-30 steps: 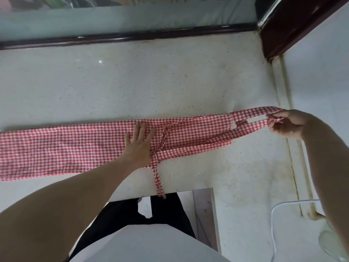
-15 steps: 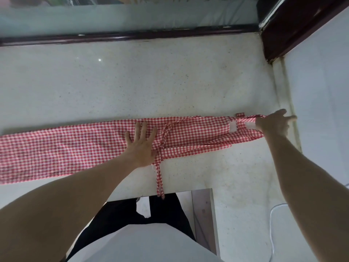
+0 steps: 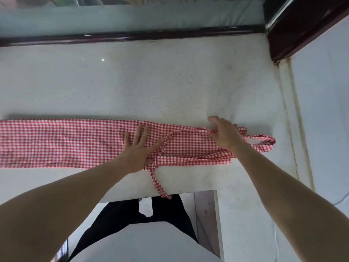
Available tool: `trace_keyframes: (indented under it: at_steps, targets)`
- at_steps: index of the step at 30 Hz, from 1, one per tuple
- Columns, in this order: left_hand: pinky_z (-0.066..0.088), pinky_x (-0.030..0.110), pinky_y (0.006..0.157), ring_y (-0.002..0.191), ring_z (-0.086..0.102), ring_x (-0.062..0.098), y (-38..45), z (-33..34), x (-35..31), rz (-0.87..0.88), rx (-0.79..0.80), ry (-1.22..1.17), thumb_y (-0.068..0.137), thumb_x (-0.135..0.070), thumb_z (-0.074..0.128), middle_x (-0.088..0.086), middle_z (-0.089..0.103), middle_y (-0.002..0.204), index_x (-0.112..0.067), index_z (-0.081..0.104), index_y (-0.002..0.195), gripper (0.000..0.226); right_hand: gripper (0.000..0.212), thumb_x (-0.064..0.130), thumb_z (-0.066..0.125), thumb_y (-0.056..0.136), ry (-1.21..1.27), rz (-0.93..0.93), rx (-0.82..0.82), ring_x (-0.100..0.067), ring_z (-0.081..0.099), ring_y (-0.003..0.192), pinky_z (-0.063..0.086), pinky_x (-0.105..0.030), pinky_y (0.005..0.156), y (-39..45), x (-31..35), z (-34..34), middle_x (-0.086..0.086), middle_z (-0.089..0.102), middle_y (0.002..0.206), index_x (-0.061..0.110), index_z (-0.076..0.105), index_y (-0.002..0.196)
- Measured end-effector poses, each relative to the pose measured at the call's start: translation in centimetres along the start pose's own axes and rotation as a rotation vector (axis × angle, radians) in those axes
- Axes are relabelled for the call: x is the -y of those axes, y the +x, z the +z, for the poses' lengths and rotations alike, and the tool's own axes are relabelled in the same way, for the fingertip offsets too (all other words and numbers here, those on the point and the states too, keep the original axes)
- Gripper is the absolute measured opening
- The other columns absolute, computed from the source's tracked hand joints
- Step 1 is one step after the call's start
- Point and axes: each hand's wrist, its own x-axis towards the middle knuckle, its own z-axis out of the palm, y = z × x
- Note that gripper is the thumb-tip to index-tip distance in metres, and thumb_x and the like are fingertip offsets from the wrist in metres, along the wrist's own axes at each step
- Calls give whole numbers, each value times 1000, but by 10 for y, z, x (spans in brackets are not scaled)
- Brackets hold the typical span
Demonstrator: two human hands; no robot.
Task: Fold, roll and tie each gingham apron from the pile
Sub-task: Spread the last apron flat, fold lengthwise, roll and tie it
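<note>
A red-and-white gingham apron (image 3: 75, 142) lies folded into a long narrow band across the pale speckled counter (image 3: 151, 87), running from the picture's left edge toward the white wall on the right. The left hand (image 3: 137, 152) rests flat on the apron near its middle, palm down, its fingers (image 3: 140, 134) straight and spread apart, the thumb reaching toward the point where the ties cross. Just right of that hand, one waist tie (image 3: 158, 184) trails off the apron toward the person and hangs over the counter's near edge. Further right along the apron, the right hand (image 3: 225, 134) lies on the bib end with its fingers loosely extended over the cloth; whether they pinch any fabric cannot be told. Beyond that hand, the neck loop (image 3: 264, 142) lies flat on the counter, its far end near the wall. A dark wooden frame (image 3: 132, 35) borders the counter on the side far from the apron.
</note>
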Motion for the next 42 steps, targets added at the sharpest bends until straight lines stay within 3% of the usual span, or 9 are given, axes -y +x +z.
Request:
trace_keyframes:
  at_steps: [5,8,14,19,24,28,31,36,42]
  targets:
    - [-6,75,109,132,-46,42,2,3,0,-3,-11,-1,97,-56,40,16,-53,143,-46,-37,140,89,12,7,67,88,18,-80,29,-21,65,80,50,-31,75,2,-2,-6,7,59,78,19,65,90]
    - [-5,75,109,132,-45,42,1,3,0,2,-8,0,97,-56,40,16,-53,143,-46,-38,140,89,5,13,68,90,-48,-30,-144,-22,64,81,47,-35,85,6,-7,-6,3,66,82,17,66,88]
    - [-7,75,109,133,-44,43,-2,-3,-5,-7,-9,-32,95,-58,42,19,-50,145,-45,-36,141,92,16,3,60,88,34,72,-556,-30,55,107,45,-47,97,-19,-2,21,-12,60,111,9,64,103]
    - [-8,63,117,143,-31,36,3,-7,-25,-1,-239,-47,98,-51,35,16,-30,158,-29,-15,154,78,42,36,59,94,-47,-228,-372,-34,35,141,28,-64,114,-47,9,71,-7,45,149,20,57,133]
    - [-11,53,120,144,-32,26,19,11,-20,27,-208,-38,96,-56,-8,7,-33,158,-18,-29,150,69,70,67,12,98,-177,152,-222,-29,-8,154,-4,-64,119,-47,-50,64,4,-6,168,34,1,159]
    - [-12,54,119,142,-35,28,22,14,-20,22,-174,-8,97,-56,-6,8,-40,154,-16,-34,147,69,76,71,-2,92,-134,237,-187,-30,-5,154,0,-67,117,-48,-72,56,9,-2,168,36,4,159]
    - [-10,54,120,146,-29,28,19,10,-22,56,-181,-66,99,-56,0,8,-32,157,-16,-26,151,70,83,70,1,89,46,349,-281,-29,0,154,-4,-66,117,-41,-43,49,3,8,168,30,22,158]
    - [36,54,112,130,44,35,-18,7,11,72,-583,-403,94,-16,54,16,47,137,-6,47,136,44,53,41,50,98,101,113,-535,-35,28,147,19,-62,118,-45,42,64,-13,38,156,13,48,143]
    - [38,57,106,123,45,39,-64,23,109,-254,-542,-426,85,-6,65,19,50,132,-5,54,129,46,4,17,68,89,171,-316,-326,-18,52,102,48,-48,95,-44,164,100,0,61,101,15,67,91]
